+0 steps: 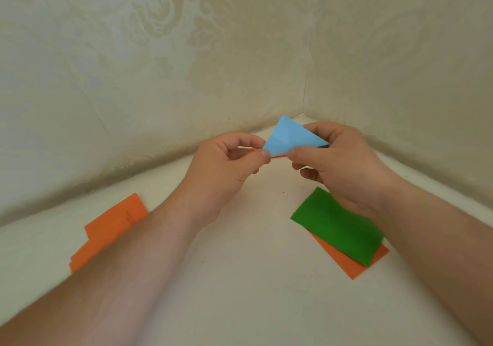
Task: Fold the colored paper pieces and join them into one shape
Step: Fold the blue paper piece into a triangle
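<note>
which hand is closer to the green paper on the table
Right. The right hand is up holding the blue folded piece, its wrist just over the green paper's far edge. The left hand pinches the same piece, farther to the left.

Head camera looks forward and down, close above the table (240,279).

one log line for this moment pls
step: joining | left hand: pinching orange piece | right hand: pinching blue piece over it | on table: green sheet on orange sheet, orange stack
</note>
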`<act>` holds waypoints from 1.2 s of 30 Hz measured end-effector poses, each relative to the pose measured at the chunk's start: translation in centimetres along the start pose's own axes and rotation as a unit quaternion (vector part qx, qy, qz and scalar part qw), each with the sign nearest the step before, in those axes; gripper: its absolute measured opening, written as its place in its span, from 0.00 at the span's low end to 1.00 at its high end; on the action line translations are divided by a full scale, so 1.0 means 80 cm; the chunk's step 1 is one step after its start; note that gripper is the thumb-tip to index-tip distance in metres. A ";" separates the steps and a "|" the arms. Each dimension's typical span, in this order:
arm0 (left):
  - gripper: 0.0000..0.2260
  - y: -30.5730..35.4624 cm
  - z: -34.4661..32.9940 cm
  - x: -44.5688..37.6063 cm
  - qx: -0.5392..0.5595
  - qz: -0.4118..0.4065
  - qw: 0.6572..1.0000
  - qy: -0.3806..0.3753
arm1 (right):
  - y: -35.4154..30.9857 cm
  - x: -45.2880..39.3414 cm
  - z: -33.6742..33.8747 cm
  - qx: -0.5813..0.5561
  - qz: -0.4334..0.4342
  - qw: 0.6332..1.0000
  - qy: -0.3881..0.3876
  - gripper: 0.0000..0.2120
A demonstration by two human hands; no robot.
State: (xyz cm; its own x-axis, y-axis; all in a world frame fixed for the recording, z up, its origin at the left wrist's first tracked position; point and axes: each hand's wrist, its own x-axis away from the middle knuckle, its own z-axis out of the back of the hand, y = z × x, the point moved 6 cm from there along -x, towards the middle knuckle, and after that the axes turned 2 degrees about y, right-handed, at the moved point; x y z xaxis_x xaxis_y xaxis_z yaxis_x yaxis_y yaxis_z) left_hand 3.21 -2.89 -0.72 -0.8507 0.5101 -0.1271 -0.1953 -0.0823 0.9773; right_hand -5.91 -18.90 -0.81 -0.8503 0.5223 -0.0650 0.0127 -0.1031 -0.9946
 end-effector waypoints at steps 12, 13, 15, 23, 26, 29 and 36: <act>0.07 0.000 -0.009 0.002 0.049 0.001 0.999 -0.023 | 0.004 0.010 -0.022 -0.033 -0.031 0.998 -0.042 0.03; 0.07 0.000 -0.009 0.002 0.037 -0.001 0.999 -0.026 | 0.004 0.010 -0.022 -0.027 -0.027 0.999 -0.040 0.03; 0.05 -0.002 -0.009 0.003 0.013 0.006 0.999 -0.034 | 0.003 0.008 -0.020 -0.012 -0.015 0.999 -0.033 0.03; 0.06 -0.004 -0.007 0.004 -0.054 0.002 0.998 -0.038 | -0.004 0.010 -0.017 0.035 0.027 0.999 -0.032 0.03; 0.06 -0.003 -0.008 0.006 -0.081 -0.019 0.995 -0.051 | -0.011 0.014 -0.020 0.068 0.066 0.994 -0.053 0.03; 0.05 0.000 -0.010 0.008 -0.096 -0.033 0.993 -0.060 | -0.014 0.016 -0.018 0.081 0.080 0.992 -0.060 0.02; 0.07 0.007 0.003 0.004 -0.113 -0.050 0.992 -0.029 | -0.015 -0.002 0.013 0.042 0.045 0.998 0.010 0.06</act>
State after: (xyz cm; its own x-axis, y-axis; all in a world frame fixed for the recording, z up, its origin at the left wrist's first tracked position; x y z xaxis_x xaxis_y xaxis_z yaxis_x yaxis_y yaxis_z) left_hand 2.95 -2.57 -0.16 -0.7934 0.5731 -0.2049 -0.3874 -0.2159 0.8963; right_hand -6.30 -19.71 0.47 -0.8365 0.5250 -0.1571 0.0440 -0.2214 -0.9742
